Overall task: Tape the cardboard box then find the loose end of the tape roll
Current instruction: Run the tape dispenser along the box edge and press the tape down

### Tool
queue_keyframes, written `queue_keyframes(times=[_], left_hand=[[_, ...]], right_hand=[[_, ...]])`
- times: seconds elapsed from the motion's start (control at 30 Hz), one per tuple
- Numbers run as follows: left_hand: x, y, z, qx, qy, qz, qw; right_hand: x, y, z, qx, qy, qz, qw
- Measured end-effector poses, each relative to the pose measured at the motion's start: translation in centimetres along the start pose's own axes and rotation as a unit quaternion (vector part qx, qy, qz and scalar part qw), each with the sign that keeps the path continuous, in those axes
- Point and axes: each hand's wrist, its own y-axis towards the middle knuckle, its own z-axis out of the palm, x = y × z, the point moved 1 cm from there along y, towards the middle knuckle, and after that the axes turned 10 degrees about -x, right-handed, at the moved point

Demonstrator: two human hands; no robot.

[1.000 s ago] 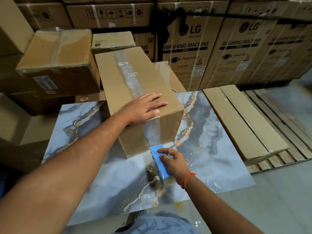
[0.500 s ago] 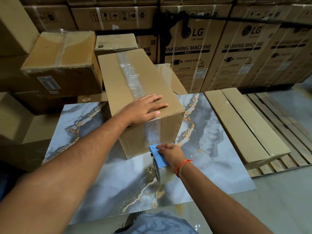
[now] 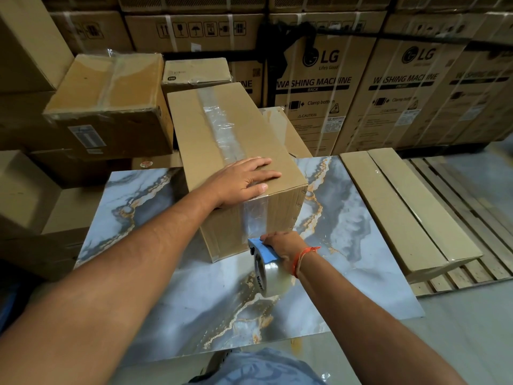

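A brown cardboard box (image 3: 216, 140) stands on a marble-patterned tabletop (image 3: 347, 218). A strip of clear tape (image 3: 222, 129) runs along its top seam and down its near face. My left hand (image 3: 244, 182) lies flat on the box top near the front edge, fingers spread. My right hand (image 3: 286, 244) grips a blue tape dispenser (image 3: 262, 250) with a clear tape roll (image 3: 268, 273), held against the bottom of the box's near face. The tape's loose end is hidden.
Taped cartons (image 3: 108, 104) are stacked at the left and behind the box. Large washing machine boxes (image 3: 313, 90) line the back. A long flat carton (image 3: 402, 207) lies on a wooden pallet (image 3: 477, 212) at the right.
My right hand has drawn the dispenser closer to the box's lower front face and tilted it, so the clear roll now shows. My left hand stays on the box top.
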Motion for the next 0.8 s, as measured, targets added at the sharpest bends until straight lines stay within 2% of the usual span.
queue_keyframes(times=[0.13,0.3,0.37,0.47,0.67,0.8], left_hand=[[-0.1,0.0,-0.1,0.002,0.006,-0.001,1.0],[-0.3,-0.1,-0.3,0.005,0.007,-0.004,1.0],[-0.3,-0.1,-0.3,0.005,0.006,-0.005,1.0],[-0.1,-0.1,-0.2,0.005,0.009,-0.003,1.0],[-0.2,-0.1,-0.2,0.006,0.0,-0.008,1.0],[-0.2,-0.1,-0.2,0.002,0.0,-0.007,1.0]], right_hand=[[0.1,-0.1,-0.3,0.013,0.039,0.099,0.994],[-0.3,0.1,-0.8,0.026,0.026,0.102,0.994],[-1.2,0.4,-0.8,0.032,-0.025,0.07,0.997],[-3.0,-0.4,-0.8,-0.018,-0.082,-0.024,0.996],[-5.3,-1.8,-0.7,-0.042,-0.06,-0.088,0.993],[-6.0,-2.9,-1.5,-0.075,-0.092,-0.177,0.977]])
